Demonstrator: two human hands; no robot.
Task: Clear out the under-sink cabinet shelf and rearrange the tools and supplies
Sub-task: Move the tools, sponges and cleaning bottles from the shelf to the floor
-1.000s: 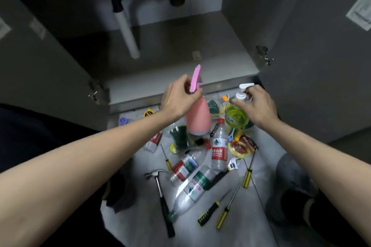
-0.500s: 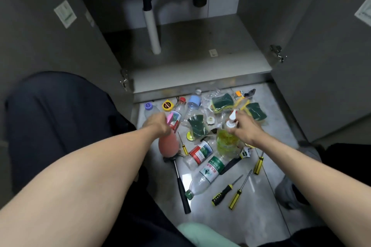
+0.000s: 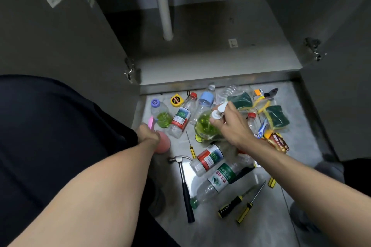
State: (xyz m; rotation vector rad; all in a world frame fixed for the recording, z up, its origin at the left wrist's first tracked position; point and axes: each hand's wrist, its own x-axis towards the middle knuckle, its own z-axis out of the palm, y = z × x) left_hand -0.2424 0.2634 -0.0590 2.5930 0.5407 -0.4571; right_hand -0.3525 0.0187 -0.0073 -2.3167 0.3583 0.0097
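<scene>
My left hand (image 3: 149,132) grips the top of a pink spray bottle (image 3: 163,144), low over the floor beside my dark trouser leg. My right hand (image 3: 233,125) holds the white pump head of a green soap bottle (image 3: 204,126) above the pile on the floor. Around them lie several plastic bottles (image 3: 209,158), a hammer (image 3: 185,184), screwdrivers (image 3: 247,202), green sponges (image 3: 277,116), a yellow tape measure (image 3: 176,100) and pliers (image 3: 265,94). The cabinet shelf (image 3: 210,60) behind holds nothing but a small tag.
Both cabinet doors (image 3: 50,32) stand swung open at left and right. A white drain pipe (image 3: 165,12) drops onto the shelf at the back. My knee (image 3: 50,126) fills the left. A snack packet (image 3: 278,142) lies near my right wrist.
Both hands came down from shelf height to the floor with their bottles. The pink bottle moved left and down near my knee; the green soap bottle stays over the pile.
</scene>
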